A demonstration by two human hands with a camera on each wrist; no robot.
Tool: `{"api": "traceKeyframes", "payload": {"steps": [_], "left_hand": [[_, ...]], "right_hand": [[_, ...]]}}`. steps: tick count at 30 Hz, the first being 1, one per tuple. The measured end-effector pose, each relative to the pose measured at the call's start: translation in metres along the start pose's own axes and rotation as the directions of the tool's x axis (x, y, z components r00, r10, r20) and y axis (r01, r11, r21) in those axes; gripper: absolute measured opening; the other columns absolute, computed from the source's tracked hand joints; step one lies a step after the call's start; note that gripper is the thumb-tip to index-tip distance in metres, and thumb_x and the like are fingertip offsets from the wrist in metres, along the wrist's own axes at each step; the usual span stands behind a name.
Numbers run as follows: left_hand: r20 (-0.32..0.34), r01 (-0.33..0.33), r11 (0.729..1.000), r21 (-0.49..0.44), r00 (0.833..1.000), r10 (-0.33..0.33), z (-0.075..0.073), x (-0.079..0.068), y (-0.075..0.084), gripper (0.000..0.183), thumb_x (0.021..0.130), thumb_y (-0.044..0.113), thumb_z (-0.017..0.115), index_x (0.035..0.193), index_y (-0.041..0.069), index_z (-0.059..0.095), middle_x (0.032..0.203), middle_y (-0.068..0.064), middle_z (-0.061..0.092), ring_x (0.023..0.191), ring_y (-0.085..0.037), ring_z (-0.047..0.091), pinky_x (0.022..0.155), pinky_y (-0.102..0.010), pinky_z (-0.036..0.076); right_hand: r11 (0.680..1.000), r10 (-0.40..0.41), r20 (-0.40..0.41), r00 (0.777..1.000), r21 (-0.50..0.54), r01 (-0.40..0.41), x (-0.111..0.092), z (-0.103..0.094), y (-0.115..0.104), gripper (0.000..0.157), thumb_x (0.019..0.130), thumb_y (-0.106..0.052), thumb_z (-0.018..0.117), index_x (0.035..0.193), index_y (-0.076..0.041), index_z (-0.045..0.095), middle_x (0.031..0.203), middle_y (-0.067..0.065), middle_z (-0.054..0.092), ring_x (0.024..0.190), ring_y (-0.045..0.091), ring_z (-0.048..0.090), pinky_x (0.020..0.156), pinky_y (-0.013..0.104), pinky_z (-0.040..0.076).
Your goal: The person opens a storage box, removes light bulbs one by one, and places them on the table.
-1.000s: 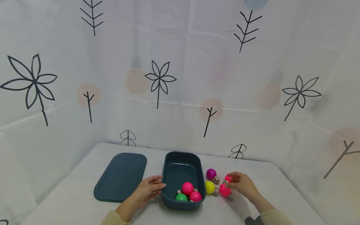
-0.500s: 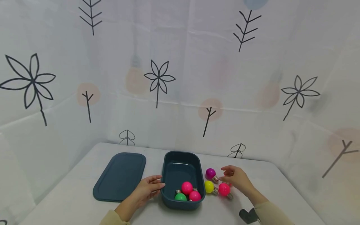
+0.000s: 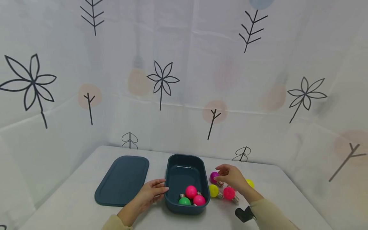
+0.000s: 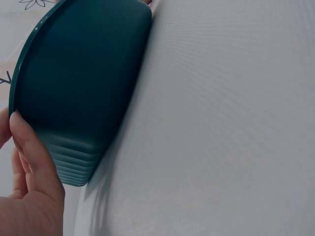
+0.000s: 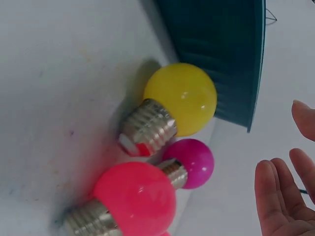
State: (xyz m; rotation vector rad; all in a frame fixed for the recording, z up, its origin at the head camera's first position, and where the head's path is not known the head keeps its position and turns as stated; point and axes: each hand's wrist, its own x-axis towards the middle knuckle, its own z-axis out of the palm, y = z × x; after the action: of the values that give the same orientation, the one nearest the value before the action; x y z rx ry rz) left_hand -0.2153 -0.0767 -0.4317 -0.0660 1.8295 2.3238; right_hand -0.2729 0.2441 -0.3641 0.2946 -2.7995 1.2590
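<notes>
My left hand (image 3: 150, 193) pinches the left rim of a dark teal box (image 3: 185, 209), thumb over the edge and fingers outside. Inside, near the front, lie two pink bulbs (image 3: 191, 192) and a green bulb (image 3: 184, 201). To the right of the box, my right hand (image 3: 233, 176) hovers with thumb and fingers apart, overlapping a purple bulb (image 3: 214, 176) in the head view. In the right wrist view its fingers hold nothing, and the purple bulb (image 5: 189, 163) lies behind a yellow bulb (image 5: 181, 101) and a pink bulb (image 5: 137, 199).
A flat dark teal lid (image 3: 122, 180) lies left of the box. Another yellow bulb (image 3: 249, 183) shows past my right wrist. A dark heart-shaped piece (image 3: 244, 214) is by the right sleeve. A printed curtain (image 3: 184, 95) hangs behind the white table (image 3: 155, 220).
My right hand has moved left and away from me, from the pink bulbs to over the purple bulb. A yellow bulb now shows beyond the wrist. The left hand stays at the rim.
</notes>
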Motion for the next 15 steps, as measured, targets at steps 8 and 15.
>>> {"api": "traceKeyframes", "payload": {"steps": [8,15], "left_hand": [[0.005,0.002,1.0,0.011,1.0,-0.002,0.001,0.0,0.001,0.058,0.08,0.009,0.074,0.128,-0.007,0.047,0.098,-0.007,0.055,0.077,-0.011,0.059,0.07,-0.025,0.052],[-0.003,0.01,1.0,0.012,1.0,-0.01,0.0,0.0,0.002,0.06,0.079,0.011,0.075,0.128,-0.007,0.046,0.098,-0.007,0.055,0.077,-0.012,0.059,0.069,-0.024,0.052]], "right_hand": [[0.999,-0.013,0.024,1.0,0.035,0.012,0.006,0.001,-0.015,0.032,0.076,-0.009,0.077,0.105,-0.005,0.064,0.09,0.005,0.063,0.082,0.018,0.058,0.073,0.034,0.053],[0.995,-0.049,0.117,0.992,0.092,0.039,0.012,0.004,-0.024,0.033,0.077,-0.01,0.076,0.107,-0.005,0.064,0.093,0.007,0.062,0.083,0.018,0.058,0.073,0.034,0.053]]}}
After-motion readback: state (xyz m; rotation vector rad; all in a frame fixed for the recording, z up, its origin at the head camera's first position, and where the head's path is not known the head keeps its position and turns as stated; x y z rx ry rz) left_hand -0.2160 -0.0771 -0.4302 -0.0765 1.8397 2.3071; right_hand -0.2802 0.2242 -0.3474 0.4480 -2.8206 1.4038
